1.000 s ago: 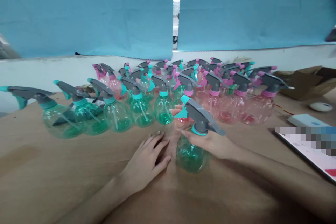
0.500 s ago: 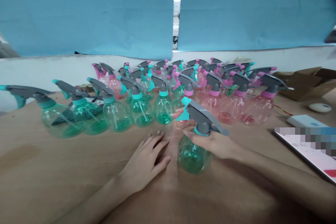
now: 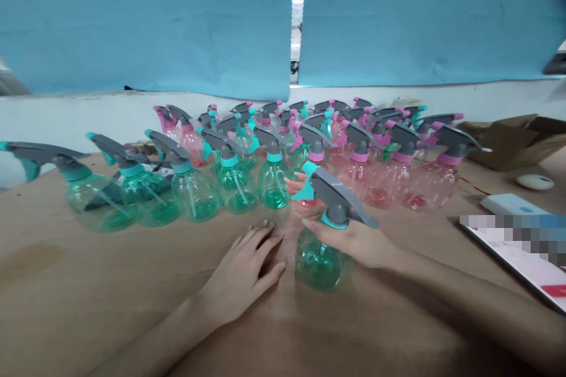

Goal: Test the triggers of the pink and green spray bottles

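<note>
A translucent green spray bottle (image 3: 321,265) with a grey head and a turquoise nozzle and collar stands upright in front of me. My right hand (image 3: 354,241) is closed around its neck, thumb on the near side, with the other fingers partly hidden behind the sprayer head. Beside it, my left hand (image 3: 243,274) lies palm down on the table with its fingers spread, touching no bottle. Directly beyond the hands is a row of similar bottles, among them a green spray bottle (image 3: 274,182) and a pink spray bottle (image 3: 356,175).
More spray bottles with pink or turquoise trim crowd the back of the wooden table (image 3: 110,283). At right are an open cardboard box (image 3: 508,141), a white computer mouse (image 3: 535,182), a white box (image 3: 513,205) and a tablet-like screen (image 3: 513,253). Blue curtains (image 3: 145,23) hang behind.
My right hand and the spray bottle in it have shifted slightly left. My left hand has stayed flat on the table, and the view has moved a little.
</note>
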Available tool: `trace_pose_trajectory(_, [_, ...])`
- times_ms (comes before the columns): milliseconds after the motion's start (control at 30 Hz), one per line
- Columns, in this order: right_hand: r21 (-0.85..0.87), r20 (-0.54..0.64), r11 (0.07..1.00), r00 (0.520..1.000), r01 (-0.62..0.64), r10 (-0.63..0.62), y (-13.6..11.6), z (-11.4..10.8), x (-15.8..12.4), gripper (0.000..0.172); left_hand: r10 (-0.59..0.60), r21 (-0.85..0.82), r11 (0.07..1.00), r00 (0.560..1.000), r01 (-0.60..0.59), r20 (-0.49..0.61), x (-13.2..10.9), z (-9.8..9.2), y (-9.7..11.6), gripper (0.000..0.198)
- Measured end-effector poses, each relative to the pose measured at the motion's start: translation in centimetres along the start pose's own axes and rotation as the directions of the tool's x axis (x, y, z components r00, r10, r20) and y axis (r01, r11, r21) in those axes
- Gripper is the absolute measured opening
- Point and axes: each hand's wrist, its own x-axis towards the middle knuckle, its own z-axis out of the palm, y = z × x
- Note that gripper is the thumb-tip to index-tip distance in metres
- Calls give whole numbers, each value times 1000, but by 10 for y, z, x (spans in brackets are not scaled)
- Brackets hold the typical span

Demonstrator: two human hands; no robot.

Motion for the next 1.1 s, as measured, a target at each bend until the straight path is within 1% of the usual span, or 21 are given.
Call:
trace_pose_trajectory(67, [19, 21, 1000, 1000, 21, -21, 3, 0, -1, 52, 2, 5, 1000, 1000, -2, -6, 0, 0, 0, 46])
trace_pose_trajectory(200, [79, 45, 996, 998, 44, -48, 6, 1, -1, 55, 6, 3, 1000, 1000, -6, -8, 0, 0, 0, 46])
trace_pose_trajectory(267, [69, 52, 997, 998, 35, -39, 5, 1, 0, 53, 3, -1, 1000, 1000, -3, -6, 0, 0, 0, 46])
trace_pose_trajectory(333, [56, 48, 998, 998, 31, -34, 5, 1, 0, 49, 0, -4, 1000, 1000, 0, -3, 0, 0, 0, 46])
trace_pose_trajectory(467, [96, 43, 995, 999, 24, -28, 5, 1, 1, 52, -6, -6, 1000, 1000, 6, -3, 0, 0, 0, 46])
trace_pose_trajectory(600, [96, 26, 995, 1000, 13, -16, 5, 2, 0, 51, -15, -12, 1000, 1000, 15, 20, -1, 0, 1, 46])
trace_pose_trajectory(800, [89, 22, 996, 1000, 10, -12, 5, 3, 0, 60, -17, -17, 1000, 1000, 17, 18, 0, 0, 0, 47])
trace_pose_trajectory(967, [115, 23, 993, 999, 28, -31, 4, 2, 0, 56, -24, -14, 1000, 999, 24, 32, 0, 0, 1, 47])
trace_pose_trajectory(1100, [101, 5, 994, 999, 50, -51, 4, 3, 1, 53, -34, -6, 999, 999, 34, 30, 0, 0, 1, 47])
